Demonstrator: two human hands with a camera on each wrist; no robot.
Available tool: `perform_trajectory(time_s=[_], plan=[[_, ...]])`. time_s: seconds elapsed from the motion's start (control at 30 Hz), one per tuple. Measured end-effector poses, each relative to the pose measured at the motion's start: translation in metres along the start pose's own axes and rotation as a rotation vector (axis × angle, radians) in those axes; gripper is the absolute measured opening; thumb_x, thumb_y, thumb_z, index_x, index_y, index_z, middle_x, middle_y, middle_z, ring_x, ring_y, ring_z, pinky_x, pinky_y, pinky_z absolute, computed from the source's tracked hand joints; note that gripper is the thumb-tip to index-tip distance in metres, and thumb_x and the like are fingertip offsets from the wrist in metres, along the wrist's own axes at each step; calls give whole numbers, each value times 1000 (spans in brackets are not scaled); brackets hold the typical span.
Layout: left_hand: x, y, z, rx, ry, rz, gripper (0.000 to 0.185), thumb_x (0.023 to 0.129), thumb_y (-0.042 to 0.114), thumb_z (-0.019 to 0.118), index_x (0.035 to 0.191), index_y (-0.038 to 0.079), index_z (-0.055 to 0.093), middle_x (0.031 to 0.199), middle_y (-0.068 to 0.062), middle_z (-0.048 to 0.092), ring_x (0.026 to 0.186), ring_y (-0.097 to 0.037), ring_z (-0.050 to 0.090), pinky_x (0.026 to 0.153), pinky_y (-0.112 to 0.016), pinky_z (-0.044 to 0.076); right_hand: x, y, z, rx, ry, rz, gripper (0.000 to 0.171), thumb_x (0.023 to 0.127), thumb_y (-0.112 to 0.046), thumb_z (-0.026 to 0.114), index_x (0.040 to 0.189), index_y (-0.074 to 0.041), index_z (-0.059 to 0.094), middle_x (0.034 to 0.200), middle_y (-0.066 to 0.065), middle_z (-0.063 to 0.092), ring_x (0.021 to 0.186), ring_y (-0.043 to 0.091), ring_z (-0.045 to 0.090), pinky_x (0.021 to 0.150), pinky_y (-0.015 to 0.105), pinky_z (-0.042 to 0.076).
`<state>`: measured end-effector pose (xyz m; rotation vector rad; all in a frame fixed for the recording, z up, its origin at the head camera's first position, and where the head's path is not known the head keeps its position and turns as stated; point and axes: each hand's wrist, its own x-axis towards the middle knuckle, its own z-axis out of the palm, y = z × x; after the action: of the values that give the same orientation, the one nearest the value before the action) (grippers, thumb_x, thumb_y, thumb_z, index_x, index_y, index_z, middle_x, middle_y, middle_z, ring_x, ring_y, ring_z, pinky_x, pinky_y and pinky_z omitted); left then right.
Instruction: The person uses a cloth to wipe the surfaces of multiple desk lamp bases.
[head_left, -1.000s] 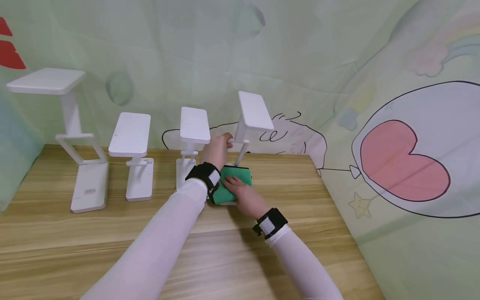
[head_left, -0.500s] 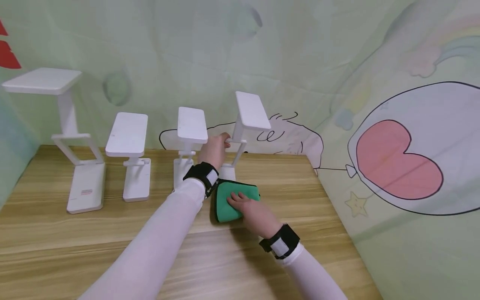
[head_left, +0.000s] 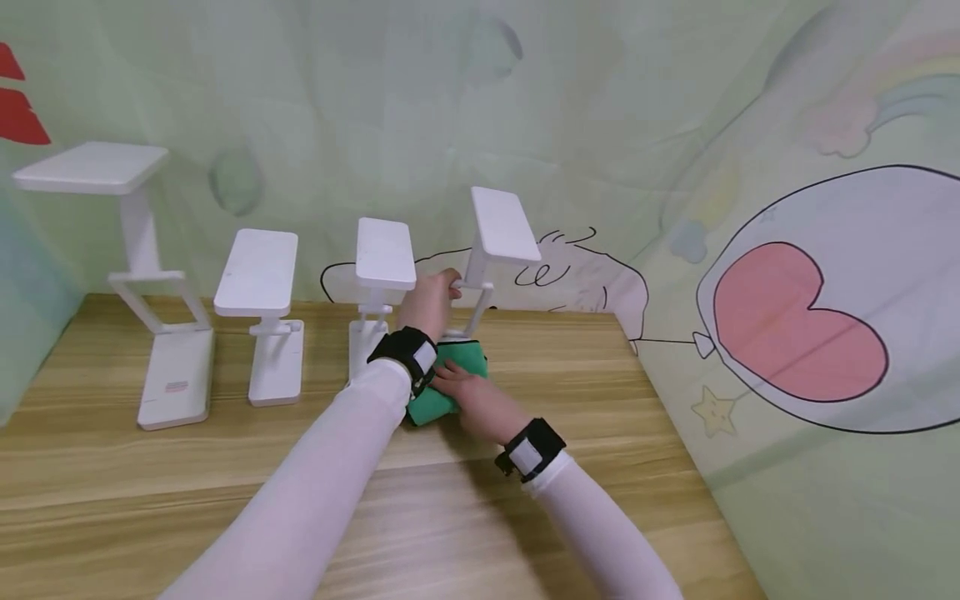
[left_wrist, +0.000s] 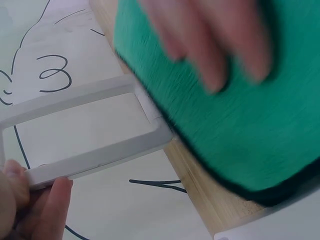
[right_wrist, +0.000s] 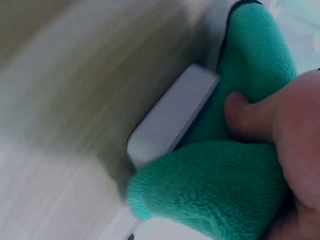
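My left hand (head_left: 426,305) grips the hinged frame (left_wrist: 107,156) of the rightmost white folding stand (head_left: 506,227), which has a flat rectangular top panel. In the left wrist view, the thumb and fingers pinch one bar of that frame. Lower down, my right hand (head_left: 486,407) presses a green cloth (head_left: 432,407) with dark edging over the stand's base (right_wrist: 170,117). Its fingers lie straight on the cloth, while the thumb (right_wrist: 242,112) rests on a fold at the side. A white corner of the base shows from under the cloth; most of it is hidden.
Three similar white stands, left (head_left: 176,379), inner left (head_left: 276,367) and middle (head_left: 385,252), stand in a row on the wooden table (head_left: 420,517). A printed curtain (head_left: 600,125) hangs close behind the table and along its right side.
The right hand and cloth slid toward me and slightly right, baring part of the base, then moved back up and left over it. The left hand kept its hold on the frame.
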<state>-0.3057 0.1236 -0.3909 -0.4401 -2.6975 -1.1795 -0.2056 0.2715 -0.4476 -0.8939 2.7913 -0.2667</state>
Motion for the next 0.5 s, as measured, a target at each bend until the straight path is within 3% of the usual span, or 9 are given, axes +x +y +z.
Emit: perform_trajectory(time_s=[0.17,0.3,0.4,0.5], plan=[[1,0,2,17,9,25,29,109,2,59,133,9,74,112,-5,81,104,-23,77,87,-41,60,5,19,2,5,70,11,73,89,21,63,157,-4,52,163,18,48,154,38,37,119,47,39],[2,-1,3,13,16,44,30,107,0,60,131,9,75,109,-4,81,103,-22,77,86,-41,60,-8,20,0,6,101,45,74,87,24,57,156,-3,53,162,20,47,153,40,39,119,49,39],[2,-2,3,9,14,38,30,107,-1,61,131,9,75,110,-5,81,103,-24,77,86,-42,60,-22,14,-2,-17,78,104,74,88,24,55,157,-3,52,163,18,46,152,40,41,116,50,42],[2,-3,3,14,15,26,29,107,0,62,131,9,75,111,-5,81,103,-24,77,86,-42,60,-37,2,-5,-68,21,164,75,90,24,57,158,-8,52,164,15,46,151,37,43,95,42,58]])
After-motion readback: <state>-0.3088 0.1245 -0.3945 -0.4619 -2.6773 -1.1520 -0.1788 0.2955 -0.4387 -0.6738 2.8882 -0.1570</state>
